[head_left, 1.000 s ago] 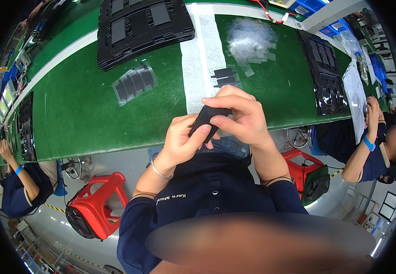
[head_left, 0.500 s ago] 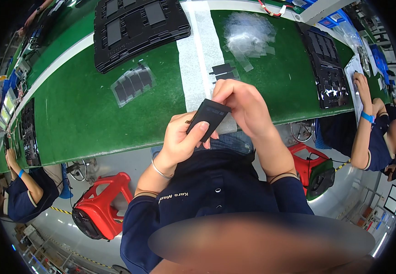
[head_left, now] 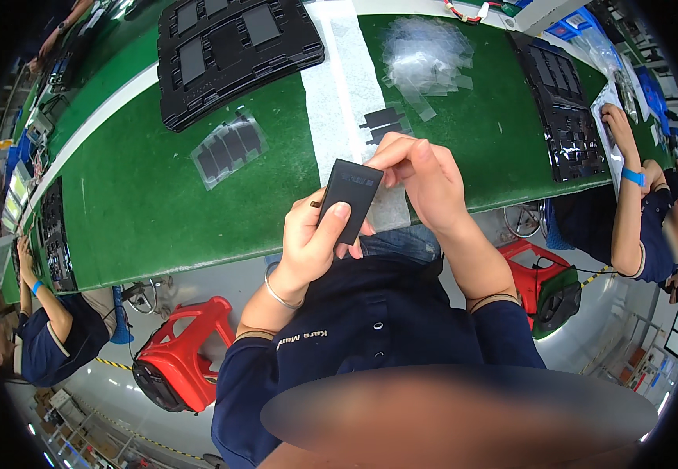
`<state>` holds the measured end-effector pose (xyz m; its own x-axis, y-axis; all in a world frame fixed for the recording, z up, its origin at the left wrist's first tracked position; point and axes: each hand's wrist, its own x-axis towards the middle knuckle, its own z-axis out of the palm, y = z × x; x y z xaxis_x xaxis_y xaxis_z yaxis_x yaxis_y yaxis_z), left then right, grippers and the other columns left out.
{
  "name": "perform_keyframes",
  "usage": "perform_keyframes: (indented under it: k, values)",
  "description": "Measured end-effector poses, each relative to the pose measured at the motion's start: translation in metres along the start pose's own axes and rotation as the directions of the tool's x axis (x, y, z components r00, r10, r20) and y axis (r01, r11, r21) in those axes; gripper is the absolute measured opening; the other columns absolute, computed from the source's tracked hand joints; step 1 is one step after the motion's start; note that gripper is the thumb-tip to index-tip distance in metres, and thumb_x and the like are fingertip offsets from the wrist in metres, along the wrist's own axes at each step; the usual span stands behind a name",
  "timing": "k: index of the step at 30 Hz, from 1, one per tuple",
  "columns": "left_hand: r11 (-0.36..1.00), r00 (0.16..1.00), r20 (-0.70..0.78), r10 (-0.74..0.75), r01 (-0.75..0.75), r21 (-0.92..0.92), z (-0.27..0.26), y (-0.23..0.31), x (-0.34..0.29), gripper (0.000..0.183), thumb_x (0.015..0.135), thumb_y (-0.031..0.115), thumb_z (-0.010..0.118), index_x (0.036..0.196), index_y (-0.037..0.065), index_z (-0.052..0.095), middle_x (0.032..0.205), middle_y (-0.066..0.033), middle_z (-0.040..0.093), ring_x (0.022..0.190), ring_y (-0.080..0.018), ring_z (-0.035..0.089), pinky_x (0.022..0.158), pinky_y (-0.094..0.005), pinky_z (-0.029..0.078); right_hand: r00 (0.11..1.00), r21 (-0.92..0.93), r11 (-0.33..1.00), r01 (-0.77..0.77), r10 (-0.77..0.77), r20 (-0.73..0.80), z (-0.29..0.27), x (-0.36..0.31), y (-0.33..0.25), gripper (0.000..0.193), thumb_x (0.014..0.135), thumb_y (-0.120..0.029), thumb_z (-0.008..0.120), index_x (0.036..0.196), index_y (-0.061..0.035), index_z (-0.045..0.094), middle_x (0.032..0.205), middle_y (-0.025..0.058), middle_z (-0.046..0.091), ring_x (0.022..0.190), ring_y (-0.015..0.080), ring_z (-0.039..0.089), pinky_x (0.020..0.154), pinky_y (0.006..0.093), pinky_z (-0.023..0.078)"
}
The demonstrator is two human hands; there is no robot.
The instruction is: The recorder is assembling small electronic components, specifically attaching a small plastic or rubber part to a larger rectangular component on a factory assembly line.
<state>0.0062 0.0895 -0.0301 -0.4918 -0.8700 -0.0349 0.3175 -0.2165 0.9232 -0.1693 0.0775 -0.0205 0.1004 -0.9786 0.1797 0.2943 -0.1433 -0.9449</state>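
A flat black battery [head_left: 350,191], with a small tab sticking out at its left edge, is tilted over the table's near edge. My left hand [head_left: 312,238] grips it from below, thumb pressed on its face and fingers behind it. My right hand [head_left: 429,180] is curled at the upper right corner, fingertips at the edge; whether a thin film lies between them I cannot make out. Beyond my hands lies a small sheet with black adhesive strips [head_left: 383,125]. A clear sheet carrying several black strips [head_left: 231,150] lies further left.
Stacked black trays [head_left: 241,59] stand at the far left of the green table [head_left: 151,195]. A pile of clear film pieces [head_left: 426,59] lies beyond a white paper strip [head_left: 335,94]. More black trays [head_left: 562,117] lie right. Co-workers sit on both sides; red stools [head_left: 187,352] stand behind.
The battery has turned more upright, its face more toward me. My right hand's fingers have shifted along its upper right corner, the thumb lifting away. My left hand keeps its grip.
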Motion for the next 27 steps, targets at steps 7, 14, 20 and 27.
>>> perform_keyframes:
  k: [7,14,20,27]
  values:
    - [0.998,1.0,0.0,0.013,-0.013,0.054,-0.001,-0.001,0.0,0.025,0.093,0.014,0.043,0.091,-0.006,0.057,0.07,-0.0092,0.063,0.044,-0.0079,0.052,0.041,-0.0191,0.041,0.997,-0.298,0.951,0.082,-0.078,0.026,-0.001,-0.003,0.0,0.009,0.081,-0.009,0.064,0.076,-0.0014,0.062,0.072,0.0026,0.056,0.061,0.0076,0.046,0.055,0.0221,0.036]
    - [0.955,0.993,0.102,-0.052,0.02,0.296,0.002,0.011,0.001,0.019,0.09,0.011,0.051,0.082,-0.004,0.059,0.069,-0.0058,0.061,0.049,-0.0086,0.054,0.045,-0.0214,0.043,0.994,-0.384,0.919,0.088,-0.058,0.089,0.004,0.001,-0.005,0.01,0.078,-0.004,0.063,0.071,-0.0005,0.056,0.068,0.0032,0.05,0.061,0.0097,0.043,0.054,0.023,0.033]
    - [0.871,0.993,0.106,0.059,-0.103,0.481,-0.028,0.042,-0.004,0.008,0.081,0.0,0.058,0.088,-0.003,0.061,0.077,-0.0061,0.056,0.065,-0.0112,0.056,0.047,-0.0194,0.044,0.979,-0.518,0.834,0.187,-0.116,0.166,-0.013,-0.007,-0.003,0.015,0.076,-0.014,0.068,0.076,-0.0018,0.059,0.073,0.0068,0.057,0.068,0.0183,0.051,0.061,0.029,0.04]
    - [0.033,0.787,0.191,0.587,-0.259,0.965,-0.085,0.113,0.067,0.01,0.076,0.002,0.066,0.085,0.001,0.063,0.077,-0.0074,0.059,0.062,-0.0163,0.056,0.055,-0.0259,0.045,0.956,-0.941,0.17,0.292,-0.07,0.284,-0.018,-0.023,-0.005,0.06,0.068,-0.034,0.072,0.113,0.0031,0.055,0.127,0.0164,0.049,0.117,0.03,0.046,0.096,0.0429,0.038]
